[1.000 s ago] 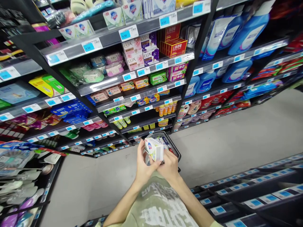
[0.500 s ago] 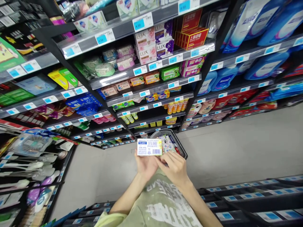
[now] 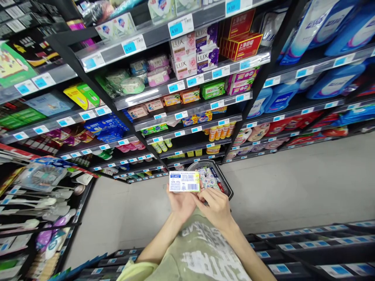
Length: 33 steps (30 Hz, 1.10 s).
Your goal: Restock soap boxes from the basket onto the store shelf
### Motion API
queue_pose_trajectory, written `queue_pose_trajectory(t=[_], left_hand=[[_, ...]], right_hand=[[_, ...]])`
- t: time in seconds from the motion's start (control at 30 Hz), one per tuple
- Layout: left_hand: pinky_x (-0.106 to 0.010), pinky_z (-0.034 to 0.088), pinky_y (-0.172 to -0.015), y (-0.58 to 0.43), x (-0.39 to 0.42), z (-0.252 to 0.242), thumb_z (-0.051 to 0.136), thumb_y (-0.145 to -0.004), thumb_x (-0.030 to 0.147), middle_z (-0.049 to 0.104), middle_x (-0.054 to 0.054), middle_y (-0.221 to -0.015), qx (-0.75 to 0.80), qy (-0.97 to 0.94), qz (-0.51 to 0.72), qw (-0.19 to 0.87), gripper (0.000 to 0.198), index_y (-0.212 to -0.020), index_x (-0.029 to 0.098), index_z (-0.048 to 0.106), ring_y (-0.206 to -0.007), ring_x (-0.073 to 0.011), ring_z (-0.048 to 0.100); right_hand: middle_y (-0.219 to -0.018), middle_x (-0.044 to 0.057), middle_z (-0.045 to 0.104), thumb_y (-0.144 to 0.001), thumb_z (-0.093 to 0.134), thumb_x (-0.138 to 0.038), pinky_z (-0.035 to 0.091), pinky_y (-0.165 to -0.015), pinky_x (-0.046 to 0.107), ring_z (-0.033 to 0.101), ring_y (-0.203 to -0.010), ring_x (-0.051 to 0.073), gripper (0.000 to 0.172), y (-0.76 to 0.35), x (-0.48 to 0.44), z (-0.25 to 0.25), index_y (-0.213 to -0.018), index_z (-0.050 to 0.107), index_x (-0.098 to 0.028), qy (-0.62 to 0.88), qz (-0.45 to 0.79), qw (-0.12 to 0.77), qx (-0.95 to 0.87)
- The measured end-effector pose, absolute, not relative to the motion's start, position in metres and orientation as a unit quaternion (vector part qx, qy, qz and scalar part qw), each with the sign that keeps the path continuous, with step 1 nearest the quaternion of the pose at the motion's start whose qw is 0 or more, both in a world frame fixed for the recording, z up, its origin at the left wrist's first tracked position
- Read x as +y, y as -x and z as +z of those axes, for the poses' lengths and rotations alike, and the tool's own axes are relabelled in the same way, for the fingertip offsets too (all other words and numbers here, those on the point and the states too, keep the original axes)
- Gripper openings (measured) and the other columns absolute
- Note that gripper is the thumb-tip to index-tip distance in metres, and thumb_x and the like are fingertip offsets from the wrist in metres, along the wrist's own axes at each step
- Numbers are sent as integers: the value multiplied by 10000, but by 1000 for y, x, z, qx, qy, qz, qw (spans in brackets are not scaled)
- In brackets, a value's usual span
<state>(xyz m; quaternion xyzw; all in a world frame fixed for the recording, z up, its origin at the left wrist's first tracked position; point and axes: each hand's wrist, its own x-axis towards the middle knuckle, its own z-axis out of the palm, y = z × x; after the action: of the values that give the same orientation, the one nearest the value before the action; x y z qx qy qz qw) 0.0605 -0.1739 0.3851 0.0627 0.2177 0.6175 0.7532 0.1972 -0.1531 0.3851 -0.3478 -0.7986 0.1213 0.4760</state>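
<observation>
I hold a small white soap box (image 3: 184,182) in front of me, its back with a barcode and blue label facing up. My left hand (image 3: 181,203) grips it from below. My right hand (image 3: 216,207) touches its right end with the fingertips. Just beyond the box, on the floor, stands a dark shopping basket (image 3: 227,187) with several small packages inside. Both hands are over my green shirt.
Black store shelves (image 3: 187,107) with soap boxes, wipes, bottles and blue price tags stand ahead. Blue detergent bottles (image 3: 331,80) fill the shelves at the right. Hanging utensils (image 3: 41,203) are at the left. A low shelf edge (image 3: 307,242) runs at the lower right; grey floor lies between.
The box has been turned from its end to its flat barcode side facing up. My view has shifted slightly; the hands hold nearly still over the last half second.
</observation>
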Motion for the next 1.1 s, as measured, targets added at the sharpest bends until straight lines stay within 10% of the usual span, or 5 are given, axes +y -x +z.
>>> queue_pose_trajectory(t=[1.1], left_hand=[[-506, 471, -947, -61, -178, 384, 524, -646, 916, 679, -177, -1230, 321, -75, 630, 703, 1049, -1394, 180, 548, -1203, -414, 558]], right_hand=[[-562, -44, 542, -924, 668, -259, 369, -583, 288, 528, -548, 122, 345, -192, -155, 383, -642, 472, -224, 385, 130, 467, -785]])
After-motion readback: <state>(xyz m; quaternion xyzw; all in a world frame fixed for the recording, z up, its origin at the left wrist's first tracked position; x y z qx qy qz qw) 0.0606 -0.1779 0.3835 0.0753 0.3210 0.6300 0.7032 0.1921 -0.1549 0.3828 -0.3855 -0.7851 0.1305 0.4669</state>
